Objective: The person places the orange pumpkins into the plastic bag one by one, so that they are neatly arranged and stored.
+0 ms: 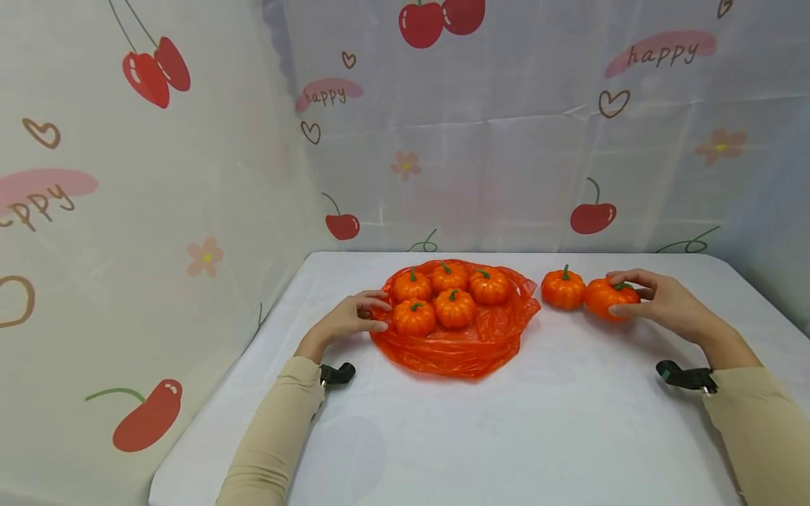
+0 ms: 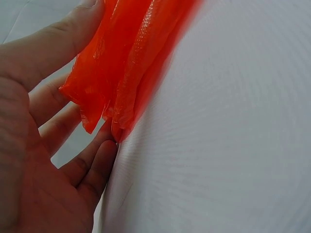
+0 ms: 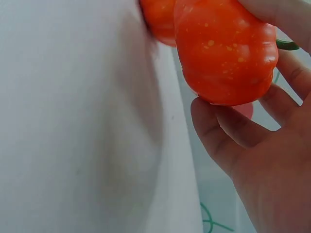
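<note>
On the table, an open red plastic bag [image 1: 468,358] holds several small orange pumpkins [image 1: 454,308] with green stems. At the bag's left edge is my left hand [image 1: 344,320], thumb and fingers spread apart. In the left wrist view, the bag's crumpled edge [image 2: 112,73] lies against the thumb and fingertips. Right of the bag, my right hand [image 1: 671,306] grips a pumpkin [image 1: 604,299] between thumb and fingers. Its glossy, yellow-speckled side [image 3: 223,53] shows in the right wrist view. Another pumpkin [image 1: 563,289] sits just left of the held one.
A white cloth covers the table [image 1: 506,436]. Behind it and along the left hang pale curtains [image 1: 493,183] printed with cherries, hearts and flowers. Each wrist wears a black camera mount [image 1: 686,376] at the beige sleeve's cuff.
</note>
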Action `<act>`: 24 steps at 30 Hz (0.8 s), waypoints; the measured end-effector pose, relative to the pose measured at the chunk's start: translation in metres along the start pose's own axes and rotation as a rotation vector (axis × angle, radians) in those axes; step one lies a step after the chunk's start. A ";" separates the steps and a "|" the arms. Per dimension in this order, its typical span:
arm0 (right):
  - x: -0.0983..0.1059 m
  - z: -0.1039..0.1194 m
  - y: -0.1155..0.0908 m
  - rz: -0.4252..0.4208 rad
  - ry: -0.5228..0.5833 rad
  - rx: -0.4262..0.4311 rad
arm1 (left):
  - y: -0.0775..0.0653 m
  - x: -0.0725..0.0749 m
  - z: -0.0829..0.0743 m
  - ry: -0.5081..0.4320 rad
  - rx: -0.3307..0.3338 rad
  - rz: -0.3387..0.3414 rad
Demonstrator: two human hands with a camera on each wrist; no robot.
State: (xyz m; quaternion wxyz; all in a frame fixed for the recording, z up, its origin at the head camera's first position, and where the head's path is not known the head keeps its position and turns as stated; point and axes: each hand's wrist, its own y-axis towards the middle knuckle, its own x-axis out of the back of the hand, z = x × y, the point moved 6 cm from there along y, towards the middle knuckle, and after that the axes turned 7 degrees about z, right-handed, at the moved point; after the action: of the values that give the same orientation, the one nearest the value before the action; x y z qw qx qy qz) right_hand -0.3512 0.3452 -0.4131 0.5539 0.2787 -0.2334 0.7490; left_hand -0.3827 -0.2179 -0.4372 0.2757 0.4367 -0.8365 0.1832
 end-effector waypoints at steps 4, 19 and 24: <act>0.001 0.010 0.000 -0.002 0.010 -0.005 | 0.001 0.000 0.001 -0.007 -0.001 0.004; 0.000 0.058 0.004 0.025 0.066 0.007 | 0.001 0.001 0.001 0.003 -0.005 -0.002; -0.008 0.083 0.006 0.041 0.087 0.050 | 0.000 0.000 0.000 0.005 0.005 0.000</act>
State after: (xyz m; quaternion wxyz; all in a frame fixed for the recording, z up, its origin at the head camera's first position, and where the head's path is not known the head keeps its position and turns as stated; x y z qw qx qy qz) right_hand -0.3420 0.2831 -0.3577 0.5411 0.2546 -0.1958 0.7772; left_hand -0.3832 -0.2182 -0.4373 0.2769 0.4371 -0.8352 0.1864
